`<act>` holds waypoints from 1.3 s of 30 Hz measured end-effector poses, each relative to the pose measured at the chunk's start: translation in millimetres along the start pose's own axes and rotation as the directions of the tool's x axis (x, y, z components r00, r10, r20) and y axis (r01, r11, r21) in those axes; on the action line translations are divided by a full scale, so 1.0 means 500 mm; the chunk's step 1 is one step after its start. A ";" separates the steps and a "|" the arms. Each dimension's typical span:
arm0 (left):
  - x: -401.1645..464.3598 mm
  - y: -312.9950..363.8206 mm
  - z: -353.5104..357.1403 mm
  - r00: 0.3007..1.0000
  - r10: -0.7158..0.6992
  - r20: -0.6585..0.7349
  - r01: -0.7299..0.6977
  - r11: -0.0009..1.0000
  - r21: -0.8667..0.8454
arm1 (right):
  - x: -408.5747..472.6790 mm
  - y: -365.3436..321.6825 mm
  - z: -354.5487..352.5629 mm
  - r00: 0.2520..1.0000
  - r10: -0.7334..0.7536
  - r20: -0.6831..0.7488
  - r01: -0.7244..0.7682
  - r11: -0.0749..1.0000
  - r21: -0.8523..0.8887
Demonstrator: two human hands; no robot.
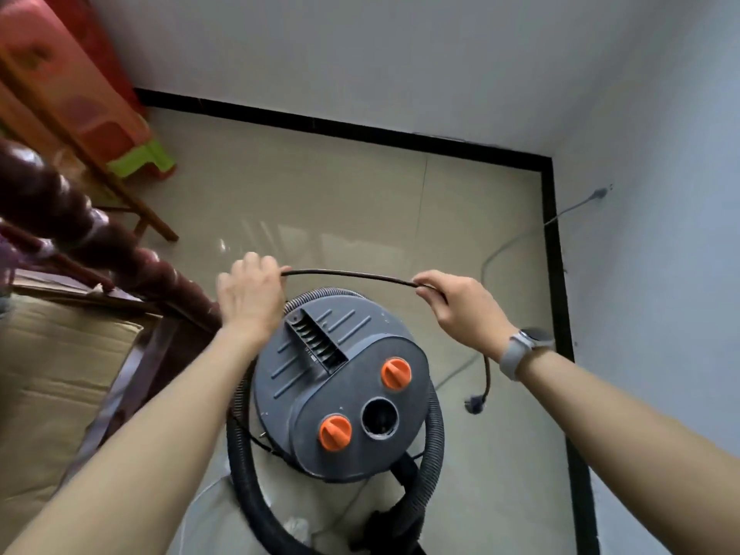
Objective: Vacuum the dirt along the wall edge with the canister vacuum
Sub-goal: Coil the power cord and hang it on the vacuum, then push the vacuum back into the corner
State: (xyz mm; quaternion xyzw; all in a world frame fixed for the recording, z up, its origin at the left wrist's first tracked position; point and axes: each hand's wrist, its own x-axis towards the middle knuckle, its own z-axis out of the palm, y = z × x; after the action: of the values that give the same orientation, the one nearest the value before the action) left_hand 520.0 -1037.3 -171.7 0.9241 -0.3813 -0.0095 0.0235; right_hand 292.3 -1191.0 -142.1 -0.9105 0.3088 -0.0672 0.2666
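Note:
A grey canister vacuum (340,378) with two orange knobs stands on the tiled floor just below my hands. Its black ribbed hose (244,466) loops around the body. A black power cord (348,273) stretches above the vacuum between both hands. My left hand (250,292) grips one end of this stretch, and my right hand (460,304) pinches the other. From my right hand the cord hangs down to a plug (474,404) lying on the floor. A black skirting (556,274) marks the wall edge at the back and right.
A grey cable (516,238) runs from a wall socket (600,193) on the right down to the floor. On the left are a dark carved wooden post (80,230), a cardboard box (52,386), and stacked plastic stools (96,94).

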 end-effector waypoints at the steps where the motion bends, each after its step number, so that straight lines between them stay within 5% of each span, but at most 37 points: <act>1: 0.007 -0.008 0.009 0.999 -0.048 0.014 0.047 0.998 0.046 | -0.019 0.036 0.011 0.996 0.082 0.023 -0.082 0.996 0.028; 5: 0.015 0.015 0.067 0.957 -0.222 0.186 0.229 0.973 -0.020 | -0.067 0.119 0.100 0.941 0.330 0.072 -0.337 0.901 0.273; 8: 0.019 0.074 0.124 0.925 -0.255 0.282 0.343 0.881 -0.327 | -0.078 0.140 0.170 0.787 0.595 0.163 -0.538 0.531 0.655; 11: 0.023 0.110 0.182 0.954 -0.106 0.282 0.232 0.856 -0.463 | -0.098 0.165 0.233 0.626 0.675 0.389 -0.585 0.077 0.808; 14: 0.032 0.111 0.237 0.941 -0.040 0.337 0.174 0.909 -0.378 | -0.115 0.190 0.292 0.568 0.680 0.464 -0.575 -0.075 0.815; 21: -0.059 0.121 0.284 0.933 0.017 0.360 0.066 0.974 -0.218 | -0.087 0.244 0.365 0.602 0.696 0.392 -0.629 0.111 0.769; 27: -0.166 0.144 0.274 0.979 0.024 0.204 0.038 0.955 -0.294 | -0.143 0.261 0.377 0.659 0.516 0.547 -0.752 0.450 0.482; 30: -0.209 0.146 0.266 0.979 -0.012 0.201 0.085 0.929 -0.359 | -0.141 0.247 0.355 0.700 0.496 0.513 -0.713 0.522 0.468; 33: -0.254 0.130 0.255 0.982 -0.087 0.167 0.149 0.901 -0.408 | -0.125 0.206 0.318 0.835 0.477 0.274 -0.549 0.693 0.467; 36: -0.308 0.101 0.251 0.958 -0.187 0.217 0.263 0.876 -0.404 | -0.122 0.140 0.289 0.993 0.117 0.014 -0.117 0.955 0.272; 39: -0.350 0.072 0.264 0.921 -0.237 0.309 0.349 0.855 -0.385 | -0.131 0.093 0.307 0.957 -0.200 0.209 0.219 0.973 -0.070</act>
State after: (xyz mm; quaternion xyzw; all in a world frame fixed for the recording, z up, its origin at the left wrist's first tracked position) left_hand 365.7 -943.9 -301.6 0.9343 -0.2231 -0.2136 0.1778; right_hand 259.4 -1114.7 -294.0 -0.9516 0.1848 0.0114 0.2454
